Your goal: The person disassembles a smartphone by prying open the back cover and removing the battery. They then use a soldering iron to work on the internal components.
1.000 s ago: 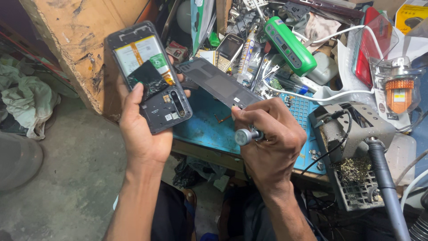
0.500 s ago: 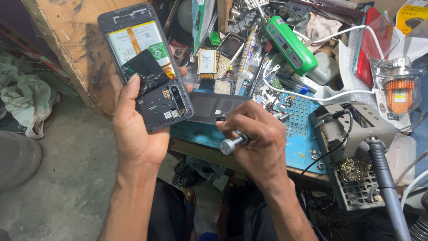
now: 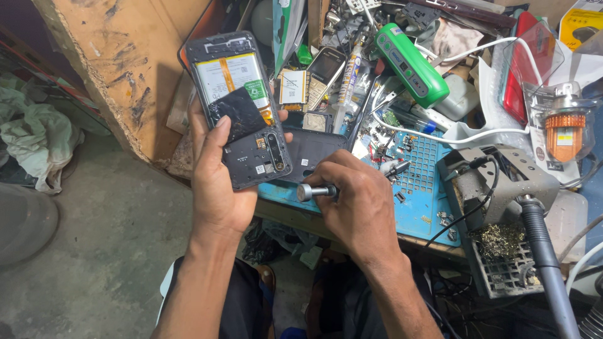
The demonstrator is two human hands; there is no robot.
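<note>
Up left, opened phone (image 3: 242, 110) gripped in left hand (image 3: 217, 182); right hand (image 3: 358, 207) closed on screwdriver (image 3: 316, 191) over blue mat (image 3: 427, 201). Cluttered counter (image 3: 125, 69), green case (image 3: 411, 63) far, soldering stand (image 3: 502, 188) right.

screwdriver (image 3: 317, 191) tip hidden by right hand (image 3: 358, 204), back cover (image 3: 311, 154) half covered — red case (image 3: 531, 69) edge-cut

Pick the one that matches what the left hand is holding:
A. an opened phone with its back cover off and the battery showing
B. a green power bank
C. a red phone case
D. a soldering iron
A: the left hand grips the opened phone with its battery exposed, while the right hand holds a metal-handled screwdriver over the blue work mat.
</note>
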